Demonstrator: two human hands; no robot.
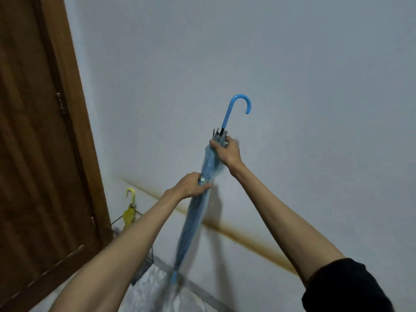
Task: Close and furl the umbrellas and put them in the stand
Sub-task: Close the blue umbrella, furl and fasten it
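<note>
**Blue umbrella closed, furling under way**

You hold the blue umbrella [193, 221] in front of the wall [292, 64], nearly upright. Its hooked handle [238, 104] is up and its tip [173, 278] points down, close above the floor [153, 289].

Your right hand [227, 152] is wrapped tight round the top of the canopy, just under the handle where the rib ends bunch together. Your left hand [191, 184] is clamped round the middle of the canopy, fingers curled over the cloth right at the white snap [202, 180]. Whether the strap is fastened I cannot tell, as your fingers cover it and the cloth is blurred.

On progress, the canopy is shut and gathered into a slim roll, though the part between your hands looks loose and baggy. I judge the furling close to done but not finished.

The yellow umbrella [128, 216] stands handle-up in the wire stand [152, 253], in the corner at the foot of the door [33, 154], so that one looks done.

What is left, as I read it, is to tighten the roll, secure the strap, then carry the blue umbrella left and lower it tip-first into the stand beside the yellow one.
</note>
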